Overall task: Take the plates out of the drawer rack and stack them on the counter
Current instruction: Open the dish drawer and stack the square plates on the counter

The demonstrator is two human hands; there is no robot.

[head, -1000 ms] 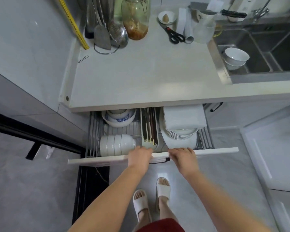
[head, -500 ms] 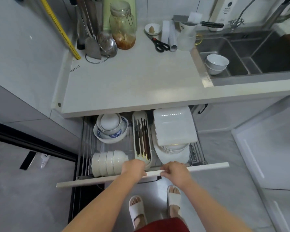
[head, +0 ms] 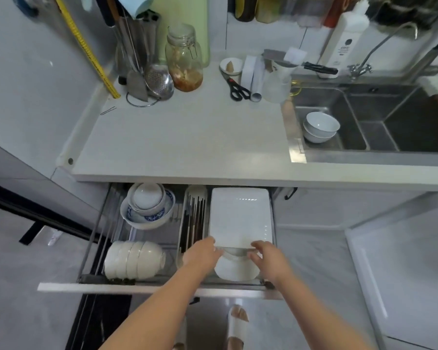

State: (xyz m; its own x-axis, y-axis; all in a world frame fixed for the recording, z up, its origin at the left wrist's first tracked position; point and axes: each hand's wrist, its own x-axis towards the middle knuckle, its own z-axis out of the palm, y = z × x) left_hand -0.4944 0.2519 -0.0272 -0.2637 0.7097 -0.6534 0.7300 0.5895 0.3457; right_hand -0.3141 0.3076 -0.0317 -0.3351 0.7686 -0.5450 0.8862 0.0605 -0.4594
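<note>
The drawer rack [head: 111, 287] stands pulled out under the white counter [head: 187, 142]. On its right side a white rectangular plate [head: 240, 215] lies on top of several round white plates [head: 235, 271], which stand on edge beneath it. My left hand [head: 202, 253] is at the plate's near left corner, thumb on top and fingers under the edge. My right hand [head: 266, 258] pinches the near right edge in the same way. The plate still rests in the rack.
The rack also holds a row of white bowls [head: 134, 260], blue-patterned bowls [head: 147, 218] and a chopstick tray [head: 194, 213]. At the counter's back stand a jar [head: 185, 59], utensils and scissors [head: 237, 88]. Two bowls [head: 320, 126] sit in the sink at right.
The drawer has slid further out. Both hands left the drawer front and reached in to the near edge of the rectangular plate.
</note>
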